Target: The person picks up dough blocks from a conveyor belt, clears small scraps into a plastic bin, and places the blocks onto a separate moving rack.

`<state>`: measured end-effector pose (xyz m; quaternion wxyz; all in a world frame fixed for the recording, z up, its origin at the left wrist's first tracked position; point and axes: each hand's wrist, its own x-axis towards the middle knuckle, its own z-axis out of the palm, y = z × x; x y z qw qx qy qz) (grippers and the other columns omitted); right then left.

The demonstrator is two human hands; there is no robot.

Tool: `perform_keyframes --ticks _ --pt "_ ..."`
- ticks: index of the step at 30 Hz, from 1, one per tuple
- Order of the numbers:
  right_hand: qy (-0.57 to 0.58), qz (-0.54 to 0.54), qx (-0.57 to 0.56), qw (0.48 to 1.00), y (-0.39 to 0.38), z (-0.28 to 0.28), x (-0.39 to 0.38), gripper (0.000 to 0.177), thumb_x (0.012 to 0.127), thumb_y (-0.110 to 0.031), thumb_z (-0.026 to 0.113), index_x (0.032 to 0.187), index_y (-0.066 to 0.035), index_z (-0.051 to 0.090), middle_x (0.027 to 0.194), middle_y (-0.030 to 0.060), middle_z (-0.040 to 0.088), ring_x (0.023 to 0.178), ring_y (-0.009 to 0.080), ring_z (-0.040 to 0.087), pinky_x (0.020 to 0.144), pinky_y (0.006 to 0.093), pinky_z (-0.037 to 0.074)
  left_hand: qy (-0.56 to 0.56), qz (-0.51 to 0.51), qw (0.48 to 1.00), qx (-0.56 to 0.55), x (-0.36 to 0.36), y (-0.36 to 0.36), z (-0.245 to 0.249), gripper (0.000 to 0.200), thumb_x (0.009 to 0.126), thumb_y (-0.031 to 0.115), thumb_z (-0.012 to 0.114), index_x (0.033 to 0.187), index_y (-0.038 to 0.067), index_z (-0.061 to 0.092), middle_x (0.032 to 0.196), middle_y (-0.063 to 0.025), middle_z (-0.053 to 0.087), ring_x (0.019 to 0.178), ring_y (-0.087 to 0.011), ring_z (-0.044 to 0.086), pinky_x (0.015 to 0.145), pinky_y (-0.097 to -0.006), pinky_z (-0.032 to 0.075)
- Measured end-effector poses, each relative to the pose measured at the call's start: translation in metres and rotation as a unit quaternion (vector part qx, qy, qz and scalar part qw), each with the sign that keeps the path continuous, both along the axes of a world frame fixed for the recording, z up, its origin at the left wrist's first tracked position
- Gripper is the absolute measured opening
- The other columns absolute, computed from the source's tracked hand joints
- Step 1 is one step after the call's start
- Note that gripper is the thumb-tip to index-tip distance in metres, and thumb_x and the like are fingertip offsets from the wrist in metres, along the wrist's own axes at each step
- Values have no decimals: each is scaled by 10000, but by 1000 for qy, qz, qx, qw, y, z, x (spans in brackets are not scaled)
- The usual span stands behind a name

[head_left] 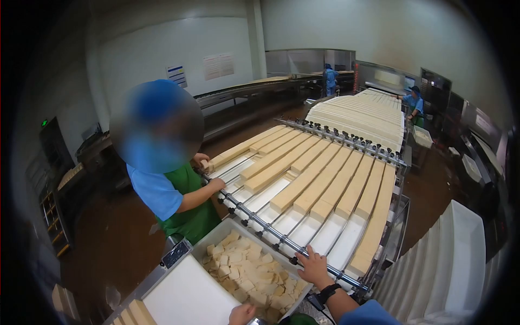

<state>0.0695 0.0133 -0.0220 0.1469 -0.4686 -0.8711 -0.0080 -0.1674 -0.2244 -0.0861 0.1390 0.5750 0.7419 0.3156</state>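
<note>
Green apron and blue shirt mark a co-worker (179, 200) at the left edge of the conveyor (336, 238), with both of that person's hands laid on its side rail. Below that person a white board (189, 298) lies just beside a white tub (212, 233) filled with pale cut pieces (244, 271), set against the conveyor's near end. The left hand (242, 313) shows only in part at the tub's near rim, close to the pieces; whether its grip is apart or together I cannot tell. The right hand (313, 266), a dark watch (327, 292) on its wrist, lies flat on the metal bar (271, 233) that crosses the near end, its grip apart and fingers spread, holding nothing. Beyond the bar, long pale strips (319, 184) lie side by side in lanes running to the far end. White crates (460, 260) stand off the conveyor's right edge.
</note>
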Motion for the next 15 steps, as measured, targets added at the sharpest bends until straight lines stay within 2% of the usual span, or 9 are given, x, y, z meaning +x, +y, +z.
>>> perform_keyframes --ticks 9,11,15 --pt "-15 4 1 1000 0 -1 1 690 685 -440 718 1337 -344 514 1439 220 398 1035 330 579 807 471 424 -49 19 998 -24 3 0 5 333 820 286 703 632 54 555 574 -128 576 527 -321 593 515 -388 479" --pt "-17 4 3 1000 1 -2 0 690 686 -441 717 1338 -345 514 1439 220 398 1035 328 580 802 469 425 -90 12 995 -49 3 -1 -3 305 901 308 568 721 61 565 688 -180 563 642 -362 535 601 -446 428" --pt "-16 0 -15 1000 -2 7 -1 677 695 -422 714 1338 -344 515 1449 212 389 1048 321 579 828 476 422 -78 10 997 -9 2 -1 -9 370 918 323 580 732 4 563 667 -234 551 597 -405 530 557 -448 430"
